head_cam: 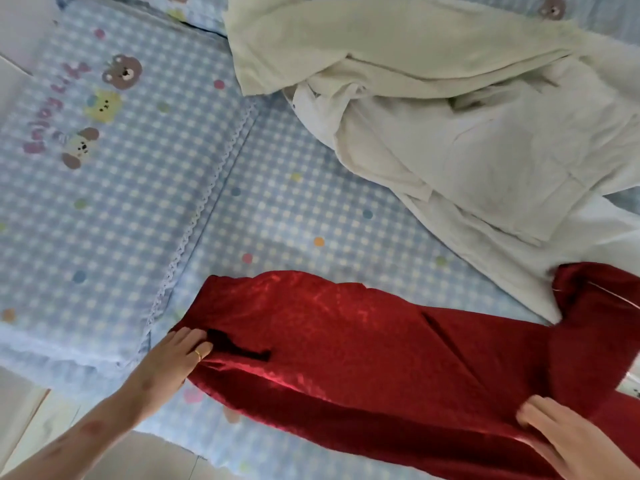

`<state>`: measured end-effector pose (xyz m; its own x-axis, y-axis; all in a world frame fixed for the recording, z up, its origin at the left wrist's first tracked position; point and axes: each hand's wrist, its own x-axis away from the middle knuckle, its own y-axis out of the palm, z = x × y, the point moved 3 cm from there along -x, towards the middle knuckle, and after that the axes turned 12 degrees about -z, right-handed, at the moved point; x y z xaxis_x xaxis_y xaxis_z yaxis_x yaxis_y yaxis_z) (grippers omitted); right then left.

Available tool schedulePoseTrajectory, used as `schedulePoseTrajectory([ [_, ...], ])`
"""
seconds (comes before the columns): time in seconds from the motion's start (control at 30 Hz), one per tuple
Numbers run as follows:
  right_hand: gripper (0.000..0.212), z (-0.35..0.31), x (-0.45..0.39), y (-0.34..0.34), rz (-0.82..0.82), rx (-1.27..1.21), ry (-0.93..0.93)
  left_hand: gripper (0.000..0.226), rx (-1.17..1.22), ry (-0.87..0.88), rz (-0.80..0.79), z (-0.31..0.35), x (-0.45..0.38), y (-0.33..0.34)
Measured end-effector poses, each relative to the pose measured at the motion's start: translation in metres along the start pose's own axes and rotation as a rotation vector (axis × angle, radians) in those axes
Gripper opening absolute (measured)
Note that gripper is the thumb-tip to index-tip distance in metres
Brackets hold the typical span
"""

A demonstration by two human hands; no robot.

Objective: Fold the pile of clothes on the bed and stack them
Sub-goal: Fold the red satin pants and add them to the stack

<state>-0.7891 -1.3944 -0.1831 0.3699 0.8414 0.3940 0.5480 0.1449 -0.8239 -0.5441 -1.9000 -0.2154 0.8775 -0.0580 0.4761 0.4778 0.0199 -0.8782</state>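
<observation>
Blue-and-white checked bed sheet [277, 209] with bear-print pillow [104, 140]. Shiny red velvet garment [363, 358] lies near the front edge, long axis left-right; left hand [176, 358] and right hand [568, 438] pinch its ends. Cream clothes pile [450, 116] behind.

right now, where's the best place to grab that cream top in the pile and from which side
Probably the cream top's loose lower-left corner, near the pillow. It lies flat and free on the checked sheet, while its right side drapes over the white clothes. Come in from the left, so it peels off the pile.
</observation>
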Motion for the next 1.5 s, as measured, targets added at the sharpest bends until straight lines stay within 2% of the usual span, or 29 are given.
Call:
schedulePoseTrajectory([
  [0.1,0.041,-0.019,0.010,0.012,-0.022,0.038,0.023,0.068,0.059,-0.056,0.082,-0.003,0.020,0.010],
  [0.17,0.054,-0.024,0.016,0.035,-0.023,0.117,0.018,0.069,0.041,-0.064,0.045,0.003,0.026,0.017],
  [0.2,0.048,-0.027,0.017,0.045,-0.018,0.137,0.023,0.071,0.020,-0.070,0.000,0.006,0.027,0.022],
  [0.27,0.005,-0.033,0.015,0.056,-0.064,0.155,0.047,0.062,0.011,-0.114,-0.103,0.014,0.028,0.031],
  [0.33,0.033,-0.029,0.016,0.077,-0.177,0.064,0.127,0.045,0.021,-0.175,-0.173,0.019,0.030,0.036],
  [0.4,0.045,-0.021,0.024,0.089,-0.232,-0.062,0.228,0.036,0.068,-0.261,-0.194,0.023,0.034,0.039],
  [0.43,0.040,-0.021,0.030,0.084,-0.216,-0.101,0.267,0.036,0.109,-0.302,-0.135,0.030,0.035,0.039],
  [0.5,0.027,-0.011,0.035,0.071,-0.072,-0.209,0.406,0.053,0.201,-0.363,0.075,0.061,0.028,0.036],
  [0.53,0.023,0.001,0.036,0.062,0.034,-0.241,0.516,0.055,0.235,-0.344,0.162,0.090,0.017,0.034],
  [0.6,0.022,0.032,0.036,0.040,0.244,-0.279,0.698,0.045,0.268,-0.137,0.234,0.173,-0.014,0.026],
  [0.63,0.024,0.048,0.034,0.031,0.321,-0.283,0.776,0.037,0.261,-0.010,0.223,0.216,-0.031,0.025],
  [0.7,0.032,0.084,0.031,0.013,0.439,-0.305,0.917,0.048,0.260,0.157,0.175,0.294,-0.068,0.021],
  [0.73,0.036,0.102,0.030,0.007,0.474,-0.319,0.970,0.045,0.273,0.236,0.123,0.328,-0.083,0.018],
  [0.77,0.042,0.119,0.028,0.001,0.485,-0.329,1.014,0.032,0.265,0.325,0.067,0.358,-0.098,0.016],
  [0.8,0.048,0.136,0.024,-0.003,0.479,-0.327,1.043,0.022,0.255,0.374,-0.014,0.381,-0.112,0.012],
  [0.83,0.054,0.153,0.021,-0.009,0.455,-0.319,1.058,0.027,0.266,0.388,-0.104,0.401,-0.126,0.009],
  [0.9,0.063,0.184,0.009,-0.018,0.391,-0.306,1.002,0.057,0.325,0.375,-0.224,0.431,-0.148,0.007],
  [0.97,0.067,0.204,-0.007,-0.024,0.324,-0.280,0.881,0.068,0.359,0.332,-0.231,0.448,-0.164,-0.002],
  [1.03,0.056,0.220,-0.015,-0.028,0.319,-0.270,0.774,0.069,0.338,0.317,-0.191,0.462,-0.175,-0.008],
  [1.1,0.027,0.231,-0.011,-0.034,0.331,-0.248,0.734,0.067,0.306,0.273,-0.189,0.470,-0.180,-0.010],
  [1.17,0.017,0.242,0.009,-0.036,0.350,-0.346,0.769,0.067,0.275,0.232,-0.178,0.475,-0.179,-0.010],
  [1.27,0.023,0.264,0.063,-0.044,0.422,-0.515,0.886,0.069,0.277,0.184,-0.159,0.478,-0.175,-0.005],
  [1.33,0.027,0.277,0.106,-0.041,0.360,-0.565,0.996,0.067,0.266,0.186,-0.120,0.477,-0.170,0.001],
  [1.43,0.030,0.285,0.172,-0.014,0.211,-0.663,1.144,0.046,0.265,0.199,-0.039,0.476,-0.159,0.012],
  [1.5,0.032,0.277,0.201,0.017,0.146,-0.831,1.187,0.048,0.272,0.186,-0.033,0.474,-0.153,0.019],
])
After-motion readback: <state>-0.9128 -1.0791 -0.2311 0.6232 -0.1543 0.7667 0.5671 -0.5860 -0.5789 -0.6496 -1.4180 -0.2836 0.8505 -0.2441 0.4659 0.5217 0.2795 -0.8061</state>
